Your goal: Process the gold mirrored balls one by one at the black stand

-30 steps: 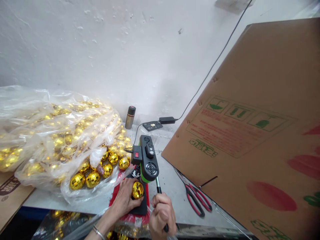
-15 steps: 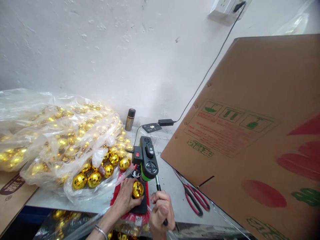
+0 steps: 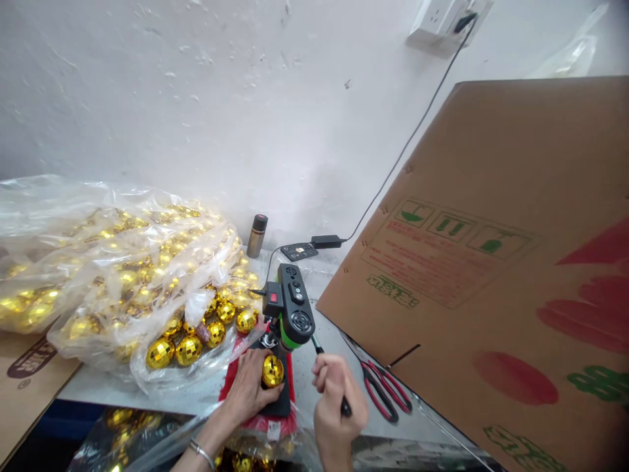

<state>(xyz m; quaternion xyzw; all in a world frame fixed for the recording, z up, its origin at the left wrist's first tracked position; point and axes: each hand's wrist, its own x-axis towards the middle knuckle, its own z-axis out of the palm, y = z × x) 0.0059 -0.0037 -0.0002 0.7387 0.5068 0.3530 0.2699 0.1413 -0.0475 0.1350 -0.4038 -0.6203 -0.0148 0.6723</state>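
1. Head view; our landmark is the black-and-green machine (image 3: 295,305), standing on the tabletop (image 3: 98,390), red switch (image 3: 273,297) on its left side.
2. Just in front of the machine we log one gold mirrored ball (image 3: 272,371), over the black base plate (image 3: 278,408). Whether any part of the machine touches the ball, we cannot tell.
3. Left hand (image 3: 251,387), front-left of the machine: clamped on that ball, thumb along the near side, fingers curled round the left. A metal bangle (image 3: 201,452) circles the wrist.
4. Right hand (image 3: 339,403), front-right of the machine: closed in a fist round the black grip of the machine's lever (image 3: 317,343), the grip's end poking out.
5. Red sheet (image 3: 232,377) noted under the base plate, showing to either side.
6. Left of the machine: a clear plastic bag (image 3: 122,262) bulging with more gold balls (image 3: 160,354), several at its near edge.
7. Behind the machine: a capped bottle (image 3: 257,236) to the left; a flat black piece (image 3: 299,252) beside a power adapter (image 3: 327,242), whose cable (image 3: 417,131) climbs to a wall socket (image 3: 437,23).
8. Right of the machine: a tool with red-and-black handles (image 3: 388,390), near a large cardboard box (image 3: 442,328) printed green and red.
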